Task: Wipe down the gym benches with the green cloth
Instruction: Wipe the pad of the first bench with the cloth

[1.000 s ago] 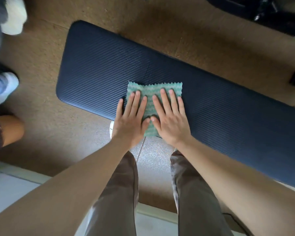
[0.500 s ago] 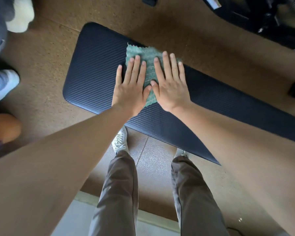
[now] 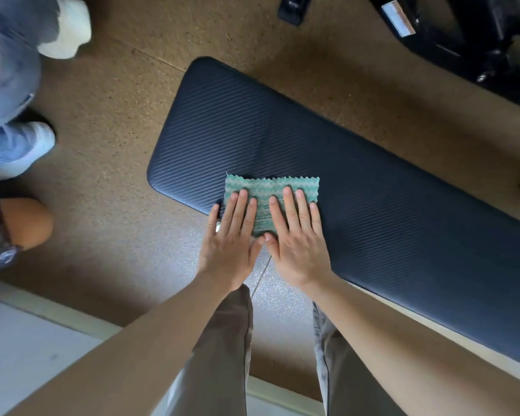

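Note:
A dark blue padded gym bench (image 3: 357,181) with a ribbed cover runs from the upper middle to the lower right. The green cloth (image 3: 270,190) lies flat on its near edge, close to the left end. My left hand (image 3: 231,244) presses the cloth's left part with straight fingers, palm hanging past the bench edge. Beside it, my right hand (image 3: 297,241) lies flat on the cloth's right part. The thumbs nearly touch. Most of the cloth's near half is hidden under my hands.
Brown speckled floor (image 3: 108,181) surrounds the bench. Another person's legs in blue jeans and white shoes (image 3: 18,145) stand at the left, with a bare knee (image 3: 27,220) below them. Black gym equipment (image 3: 463,40) sits at the top right. My own legs (image 3: 222,355) stand below the bench.
Both hands have pulled the cloth back from the far edge of the bench to the near edge. Before that they had pushed it from the near edge to the far edge.

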